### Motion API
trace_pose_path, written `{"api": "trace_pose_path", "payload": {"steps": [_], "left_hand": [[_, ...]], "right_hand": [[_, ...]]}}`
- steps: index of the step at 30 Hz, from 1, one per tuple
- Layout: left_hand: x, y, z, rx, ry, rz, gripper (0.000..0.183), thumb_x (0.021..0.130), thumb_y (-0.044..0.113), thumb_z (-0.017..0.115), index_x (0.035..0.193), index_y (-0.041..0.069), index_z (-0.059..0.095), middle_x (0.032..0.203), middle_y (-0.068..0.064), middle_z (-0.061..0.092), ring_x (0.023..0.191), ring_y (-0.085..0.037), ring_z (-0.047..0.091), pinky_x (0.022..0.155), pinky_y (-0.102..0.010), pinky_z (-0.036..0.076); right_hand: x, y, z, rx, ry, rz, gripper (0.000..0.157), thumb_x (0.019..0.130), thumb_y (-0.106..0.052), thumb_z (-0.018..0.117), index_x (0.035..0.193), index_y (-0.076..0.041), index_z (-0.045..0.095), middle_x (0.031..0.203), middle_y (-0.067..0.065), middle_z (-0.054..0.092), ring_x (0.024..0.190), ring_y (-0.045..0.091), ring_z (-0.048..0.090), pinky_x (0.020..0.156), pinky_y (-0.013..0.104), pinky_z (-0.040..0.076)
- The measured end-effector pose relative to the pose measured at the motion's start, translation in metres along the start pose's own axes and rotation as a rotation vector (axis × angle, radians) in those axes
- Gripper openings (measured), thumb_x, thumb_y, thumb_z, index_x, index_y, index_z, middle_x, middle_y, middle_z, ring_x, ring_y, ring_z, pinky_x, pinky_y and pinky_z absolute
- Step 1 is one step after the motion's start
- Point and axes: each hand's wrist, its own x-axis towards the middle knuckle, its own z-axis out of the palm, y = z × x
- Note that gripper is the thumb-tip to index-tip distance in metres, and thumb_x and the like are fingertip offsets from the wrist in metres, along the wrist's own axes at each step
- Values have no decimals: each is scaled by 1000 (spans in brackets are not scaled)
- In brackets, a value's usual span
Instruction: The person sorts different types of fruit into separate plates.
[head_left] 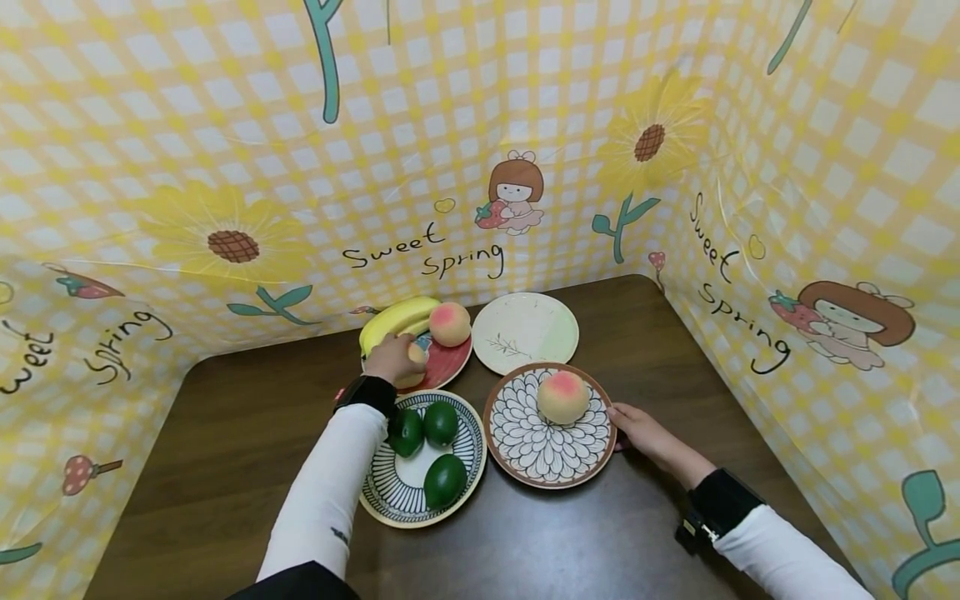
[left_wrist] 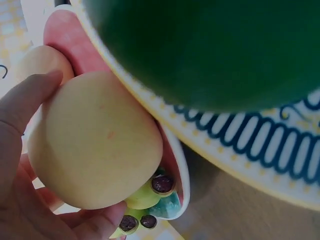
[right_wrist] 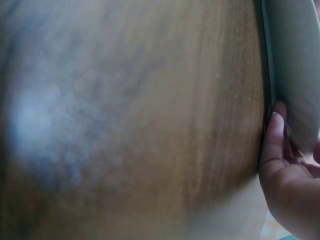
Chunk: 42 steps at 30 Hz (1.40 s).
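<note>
At the back left, my left hand [head_left: 393, 358] grips a peach [left_wrist: 97, 140] with thumb and fingers around it, at the red plate [head_left: 452, 363]. Bananas [head_left: 396, 321] and another peach [head_left: 450, 324] lie on that plate; the hand hides part of it. My right hand [head_left: 636, 428] pinches the right edge of a brown-rimmed plate with a petal pattern [head_left: 517, 437], fingers beneath and thumb on the rim. One peach [head_left: 562, 397] sits on this plate. In the right wrist view the fingers [right_wrist: 275, 132] show under the plate's pale underside [right_wrist: 295, 70].
Nearest the left forearm stands a blue-patterned plate [head_left: 401, 492] with green avocado-like fruits [head_left: 446, 481]. A pale plate with a twig drawing [head_left: 525, 329] is at the back. All stand on a dark wooden table [head_left: 225, 450], with yellow checked cloth [head_left: 420, 167] behind.
</note>
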Motion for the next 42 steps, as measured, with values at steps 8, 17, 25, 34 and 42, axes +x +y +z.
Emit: {"api": "trace_pose_path", "payload": {"steps": [8,17,25,34,42], "left_hand": [[1,-1,8,-26,-18,-8,75,85,31,67,152,6,42,149,-31,44,123,-48,57,103,-58,49],[-6,-2,7,-73,-40,3,73,89,28,72,150,1,42,146,-35,45,121,-47,59,104,-55,49],[-16,12,-9,-93,-21,109,78,91,29,70,154,-1,37,153,-34,40,132,-46,53,110,-54,45],[-36,65,-15,-98,4,241,76,92,31,75,152,3,40,153,-32,40,130,-45,56,109,-53,47],[-52,104,3,-60,-50,390,73,86,31,81,147,8,47,142,-25,52,115,-37,65,100,-50,53]], "right_hand": [[-1,-1,0,12,-2,-13,42,112,-13,33,133,22,41,103,16,65,78,6,61,72,24,54],[1,1,1,4,-11,-2,46,112,-17,33,138,21,40,105,18,66,82,6,62,73,24,54],[0,1,0,-4,-2,-6,45,112,-14,32,138,22,39,108,22,65,80,7,63,72,25,55],[0,0,1,-2,6,-9,46,112,-14,33,138,22,39,105,17,66,80,6,62,71,23,54],[-1,-1,1,-7,3,-10,46,112,-15,33,138,22,39,106,17,66,80,5,62,72,24,54]]}}
